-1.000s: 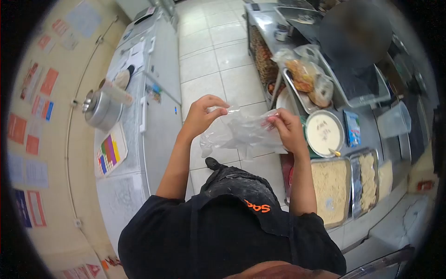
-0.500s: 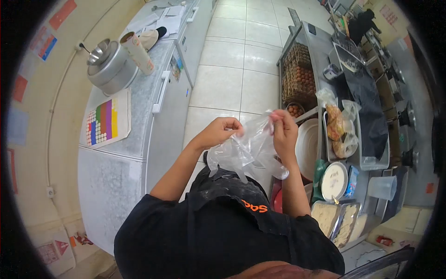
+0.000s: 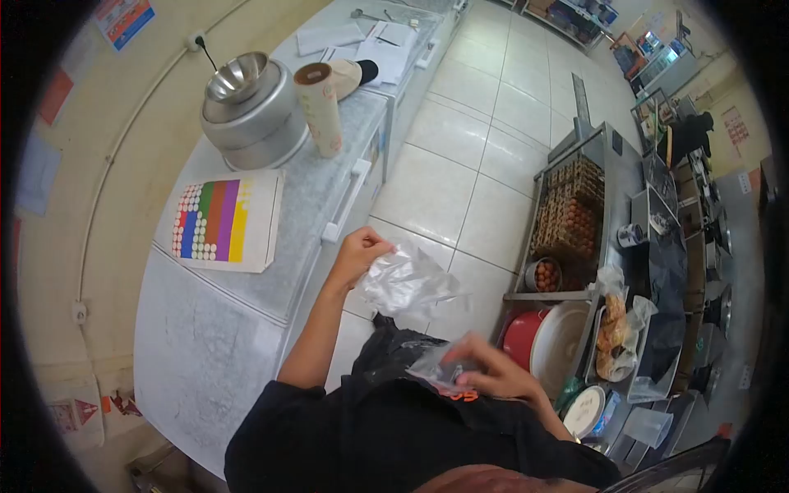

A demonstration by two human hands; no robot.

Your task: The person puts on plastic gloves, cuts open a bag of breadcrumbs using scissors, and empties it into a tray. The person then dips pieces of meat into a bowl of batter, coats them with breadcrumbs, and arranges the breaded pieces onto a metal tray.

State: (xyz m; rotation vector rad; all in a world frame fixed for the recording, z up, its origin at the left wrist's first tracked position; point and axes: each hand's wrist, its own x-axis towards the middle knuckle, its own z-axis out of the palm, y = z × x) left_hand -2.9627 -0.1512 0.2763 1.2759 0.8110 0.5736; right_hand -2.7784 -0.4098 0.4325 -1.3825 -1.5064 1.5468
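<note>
One plastic sheet (image 3: 411,283) hung pinched in the left hand (image 3: 360,253), between ten and eleven o'clock of the right hand (image 3: 493,371). That hand, blurred, was part-open; a clear piece (image 3: 434,368) lay at its nine o'clock, perhaps touching.

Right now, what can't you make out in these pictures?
All in the head view:
- Right hand: blurred; its grip on the nearby clear plastic is uncertain.
- Orange lettering: partly hidden by that plastic and the hand.
- Papers on the left-side counter: any writing is too small to read.
</note>
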